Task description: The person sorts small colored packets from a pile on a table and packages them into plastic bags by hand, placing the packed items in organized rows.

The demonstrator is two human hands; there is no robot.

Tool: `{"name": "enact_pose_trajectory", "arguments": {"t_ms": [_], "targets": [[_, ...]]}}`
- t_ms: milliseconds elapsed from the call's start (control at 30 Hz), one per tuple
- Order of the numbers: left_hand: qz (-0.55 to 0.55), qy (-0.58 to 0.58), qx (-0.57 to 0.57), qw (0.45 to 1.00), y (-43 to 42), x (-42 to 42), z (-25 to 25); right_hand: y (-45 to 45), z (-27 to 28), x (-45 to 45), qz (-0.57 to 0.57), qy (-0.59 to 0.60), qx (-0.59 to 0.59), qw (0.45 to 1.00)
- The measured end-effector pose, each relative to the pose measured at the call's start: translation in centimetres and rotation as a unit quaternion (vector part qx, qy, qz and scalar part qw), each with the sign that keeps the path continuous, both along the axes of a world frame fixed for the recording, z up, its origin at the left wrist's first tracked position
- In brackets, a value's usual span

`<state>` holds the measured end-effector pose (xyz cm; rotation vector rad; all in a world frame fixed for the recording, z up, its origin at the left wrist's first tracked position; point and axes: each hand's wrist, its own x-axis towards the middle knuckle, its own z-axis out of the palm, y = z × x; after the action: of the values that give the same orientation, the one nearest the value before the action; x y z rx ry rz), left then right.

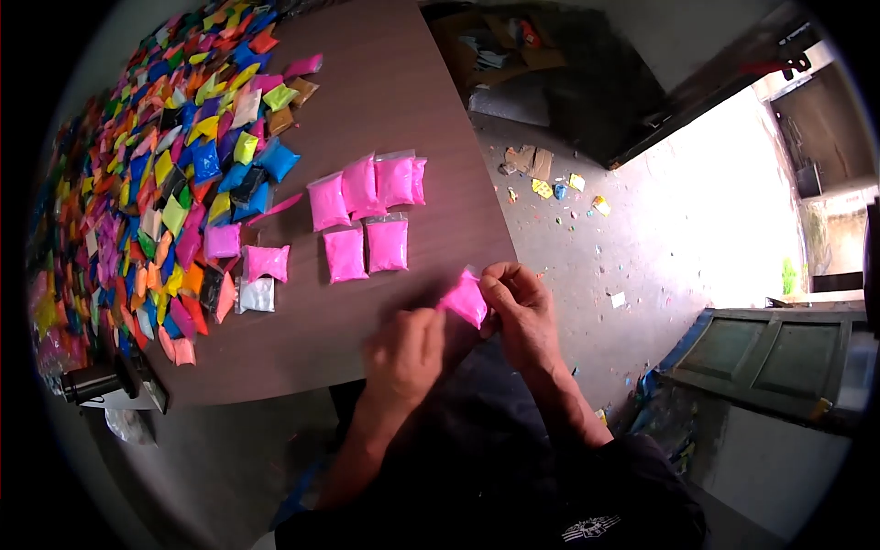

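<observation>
"Many coloured packets (pixel 170 183) are lying heaped across the left of the table (pixel 431 110). What is bordering them?"

"A white packet (pixel 257 295), near side, touching a pink one."

"Middle of the table?"

"Six pink packets (pixel 346 255) are lying in a group: four in the far row, two in the near row."

"Left hand (pixel 403 362)?"

"Its fingers are curling beside the left edge of the held packet (pixel 466 301). Motion is blurring them; whether they are gripping, I cannot tell."

"Held packet, position?"

"Pink; it is hanging tilted between the hands at the table's near right corner."

"Right hand (pixel 521 307)?"

"Thumb and forefinger are closing on the packet's right edge, pinching it."

"Far right?"

"Scraps (pixel 541 189) are littering the floor (pixel 573 275), and a green panelled door (pixel 761 356) is standing on the near side."
</observation>
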<state>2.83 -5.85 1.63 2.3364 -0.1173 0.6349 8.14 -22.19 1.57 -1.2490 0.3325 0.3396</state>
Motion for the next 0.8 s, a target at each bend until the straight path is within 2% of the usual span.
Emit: {"name": "enact_pose_trajectory", "arguments": {"t_ms": [33,100,167,200,267,300,433,500,633,700,800], "targets": [[0.018,0.000,0.021,1.000,1.1,0.2,-0.8,-0.1,0.0,-0.1,-0.002,-0.002,0.007,1.000],[0.035,0.028,-0.054,0.998,2.1,0.3,-0.8,-0.1,-0.1,-0.4,-0.003,-0.005,0.016,1.000],[0.036,0.034,-0.082,0.995,2.1,0.0,-0.4,0.0,-0.4,-0.7,0.019,-0.058,-0.066,0.996],[0.014,0.032,-0.084,0.996,1.8,-0.2,0.2,0.1,-0.8,-0.9,0.020,-0.056,-0.065,0.996],[-0.008,0.028,-0.085,0.996,1.7,-0.3,0.4,0.2,-1.7,-0.9,0.105,-0.214,-0.228,0.944],[-0.004,0.035,-0.077,0.996,1.7,-0.4,0.1,0.2,-0.9,-0.8,0.127,-0.263,-0.270,0.917],[0.005,0.070,-0.072,0.995,2.2,-1.2,-1.0,0.5,-0.7,-1.2,0.107,-0.290,-0.337,0.889],[0.006,0.086,-0.067,0.994,2.3,-1.4,-1.1,0.4,-0.9,-1.4,0.063,-0.347,-0.427,0.833],[0.005,0.055,-0.055,0.997,1.7,-1.0,-1.0,-0.6,-1.6,-2.7,0.077,-0.368,-0.406,0.833],[0.000,0.050,-0.048,0.998,1.1,-0.7,-1.0,-1.2,-1.9,-2.7,0.135,-0.488,-0.436,0.744],[-0.011,0.056,-0.017,0.998,0.7,-0.1,-1.2,-1.0,-1.5,-2.4,0.137,-0.518,-0.446,0.717]]}}
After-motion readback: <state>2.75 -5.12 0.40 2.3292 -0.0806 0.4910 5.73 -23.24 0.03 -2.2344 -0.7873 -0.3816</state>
